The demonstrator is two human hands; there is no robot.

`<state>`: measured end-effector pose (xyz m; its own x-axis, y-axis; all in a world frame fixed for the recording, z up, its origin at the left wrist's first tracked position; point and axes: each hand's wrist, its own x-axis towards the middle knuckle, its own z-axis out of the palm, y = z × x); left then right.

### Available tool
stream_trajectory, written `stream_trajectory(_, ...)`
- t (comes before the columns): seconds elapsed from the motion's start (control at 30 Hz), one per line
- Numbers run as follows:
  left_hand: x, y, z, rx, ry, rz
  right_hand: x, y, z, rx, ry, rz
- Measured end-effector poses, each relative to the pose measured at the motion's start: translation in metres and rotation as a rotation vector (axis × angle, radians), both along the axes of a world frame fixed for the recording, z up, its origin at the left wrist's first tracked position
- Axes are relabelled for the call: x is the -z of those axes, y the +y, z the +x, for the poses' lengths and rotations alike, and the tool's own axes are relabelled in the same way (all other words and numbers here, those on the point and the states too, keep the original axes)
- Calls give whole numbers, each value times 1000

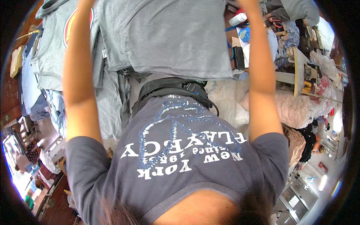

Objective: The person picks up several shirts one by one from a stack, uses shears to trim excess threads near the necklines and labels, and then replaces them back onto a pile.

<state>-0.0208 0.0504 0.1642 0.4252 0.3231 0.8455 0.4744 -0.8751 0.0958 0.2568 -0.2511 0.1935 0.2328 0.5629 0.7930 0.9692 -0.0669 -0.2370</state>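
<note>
A plain grey piece of fabric, apparently a garment (168, 37), lies spread in front of me, its near edge hanging toward my waist. Both my arms stretch forward along its sides. At the top edge of the view, my left hand (86, 2) is mostly cut off, near the garment's far left. My right hand (247, 2) is likewise cut off beyond the far right side. The fingers of both are out of sight, so any grip is hidden. Left of the spread fabric is another grey shirt (48, 48) with a round red and yellow print, partly behind my left forearm.
More grey cloth (110, 101) hangs down at the left. A black waist bag (168, 88) is at my waist. To the right are a white bottle (238, 19), red-handled scissors (275, 22), a dark case (238, 58) and bundles in clear plastic (296, 107).
</note>
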Motion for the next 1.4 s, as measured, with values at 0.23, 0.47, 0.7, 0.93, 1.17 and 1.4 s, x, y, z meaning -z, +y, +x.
stream_trajectory(0.23, 141, -181, -80, -281, 310, -376, 187, -91, -64, 96, 267, -331)
stream_trajectory(0.47, 151, -183, -80, -628, 516, -242, 212, -75, -45, 411, 401, -530)
stream_trajectory(0.7, 171, -161, -77, -539, 535, -91, 215, -57, -39, 660, 366, -468)
stream_trajectory(0.93, 144, -117, -47, -496, 470, 180, 193, -44, 4, 708, 278, -535)
stream_trajectory(1.17, 130, -98, -28, -326, 469, 150, 147, -47, -2, 357, 349, -267)
stream_trajectory(1.4, 156, -213, -44, 336, 495, -310, 183, -105, -112, -32, 54, -540)
